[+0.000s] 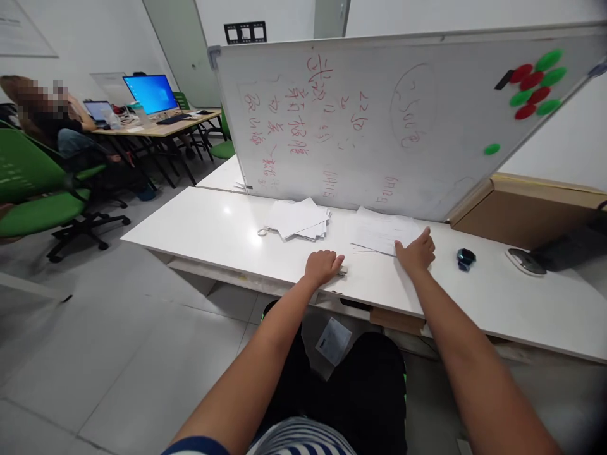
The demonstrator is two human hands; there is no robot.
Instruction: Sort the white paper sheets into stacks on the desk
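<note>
My left hand (323,268) is closed at the front edge of the white desk (227,234). Beyond its thumb pokes the short pale end of what looks like a stapler (343,272); the rest is hidden under the fingers. To the right, a small stack of paper sheets (384,229) lies against the whiteboard's foot, its near edge slightly fanned. My right hand (417,253) holds that stack at its right end, thumb on the near corner. Left of it sits a second, messier paper pile (301,218), with scissors (263,231) partly tucked beneath.
A whiteboard (370,126) with red writing and round magnets stands along the desk's back. At right are a dark watch (465,258), a computer mouse (525,261) and a cardboard box (526,212). Green chairs (42,212) and a seated person (52,120) are at far left.
</note>
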